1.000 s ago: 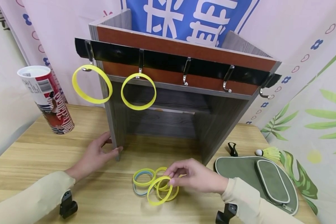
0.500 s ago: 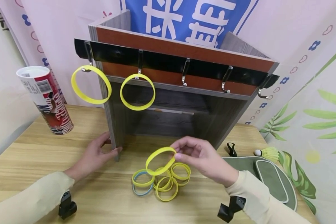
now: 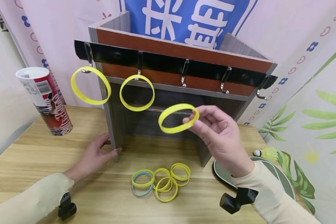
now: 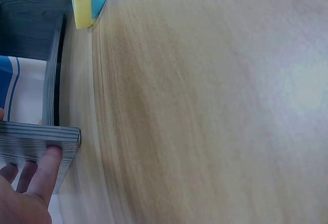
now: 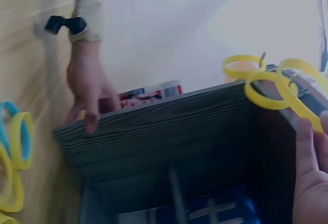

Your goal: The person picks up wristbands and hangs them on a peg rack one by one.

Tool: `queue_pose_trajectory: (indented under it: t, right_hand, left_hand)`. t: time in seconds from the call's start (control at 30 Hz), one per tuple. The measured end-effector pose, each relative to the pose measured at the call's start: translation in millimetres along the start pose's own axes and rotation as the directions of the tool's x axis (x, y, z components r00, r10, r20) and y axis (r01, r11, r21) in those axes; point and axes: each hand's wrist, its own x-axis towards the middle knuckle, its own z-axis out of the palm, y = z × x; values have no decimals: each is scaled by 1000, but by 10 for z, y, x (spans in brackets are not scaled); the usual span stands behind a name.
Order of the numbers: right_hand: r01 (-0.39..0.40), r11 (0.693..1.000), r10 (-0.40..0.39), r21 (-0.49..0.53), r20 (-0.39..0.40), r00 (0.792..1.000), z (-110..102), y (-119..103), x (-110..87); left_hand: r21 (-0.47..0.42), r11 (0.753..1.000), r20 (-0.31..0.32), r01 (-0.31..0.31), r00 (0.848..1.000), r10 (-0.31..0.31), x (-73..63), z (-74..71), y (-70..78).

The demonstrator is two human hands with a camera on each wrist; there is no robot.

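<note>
My right hand [image 3: 222, 140] pinches a yellow wristband [image 3: 179, 107] between thumb and fingers, raised in front of the grey wooden shelf [image 3: 173, 124]. Two similar yellow bands, a left one [image 3: 74, 87] and a second one [image 3: 123, 102], hang from the two leftmost metal hooks along the shelf's black strip [image 3: 162, 57]. With my left hand [image 3: 93, 158] I grip the lower front edge of the shelf's left side panel [image 4: 38, 131], fingers on its outer face and thumb at the front. On the table lie several yellow bands [image 3: 166, 199] and a blue band [image 3: 140, 195], partly overlapping.
Three more hooks, among them a middle hook [image 3: 184, 81], stick out without bands. A red-and-white cardboard can [image 3: 49, 102] stands left of the shelf. At right, a green racket case [image 3: 224, 171] and a yellow shuttlecock [image 3: 267, 153] lie on the wooden table [image 3: 95, 202].
My right hand has lifted one yellow band from the pile, up and to the right, to a height just below the hooks. My left hand keeps its grip on the side panel.
</note>
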Motion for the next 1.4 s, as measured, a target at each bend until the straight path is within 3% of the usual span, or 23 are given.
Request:
queue_pose_trajectory:
  t: [0.27,0.7,0.93,1.4]
  right_hand:
    - [-35,998,45,54,-180,983,117,-130,82]
    - [-75,996,86,48,-303,949,228,-111,183]
    - [-91,996,92,20,-291,952,210,-62,180]
    - [-111,993,103,-25,-230,968,179,-3,155]
  left_hand:
    - [-22,1000,0,-9,1000,9,-13,5,-13]
    - [-5,1000,5,-3,1000,3,-10,12,-8]
    - [9,999,-25,-32,999,32,-6,22,-20]
    - [11,1000,-24,-26,999,27,0,21,-18]
